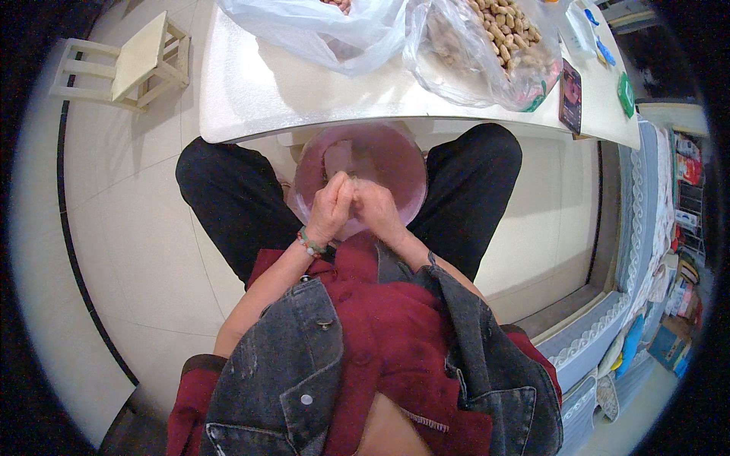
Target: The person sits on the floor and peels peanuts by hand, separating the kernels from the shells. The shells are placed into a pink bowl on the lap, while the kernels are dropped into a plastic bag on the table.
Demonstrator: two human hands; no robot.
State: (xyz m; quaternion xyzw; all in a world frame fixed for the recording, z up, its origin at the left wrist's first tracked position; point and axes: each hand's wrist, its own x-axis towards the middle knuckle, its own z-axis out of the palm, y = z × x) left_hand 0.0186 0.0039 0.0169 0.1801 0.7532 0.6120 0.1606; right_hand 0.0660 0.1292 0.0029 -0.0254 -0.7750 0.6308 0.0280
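Note:
My left hand [333,204], with a beaded bracelet at its wrist, is pressed against my right hand [377,208]. Both have curled fingers and meet at the fingertips. Whatever may be between them is hidden. They are above a pink round bin [419,171] held between my knees, with a pale rectangular shape inside that I cannot make out. On the white table [245,85] beyond lies a clear plastic bag [450,74] of unshelled peanuts [505,34]. Beside it, a white plastic bag [353,34] holds reddish shelled kernels [337,4].
A phone [571,97] with a lit screen lies near the table's right end, close to a green packet [625,94]. The table's near edge overhangs the bin's far side. A small cream wooden chair [137,62] stands on the tiled floor at left. Shelves with household goods line the right.

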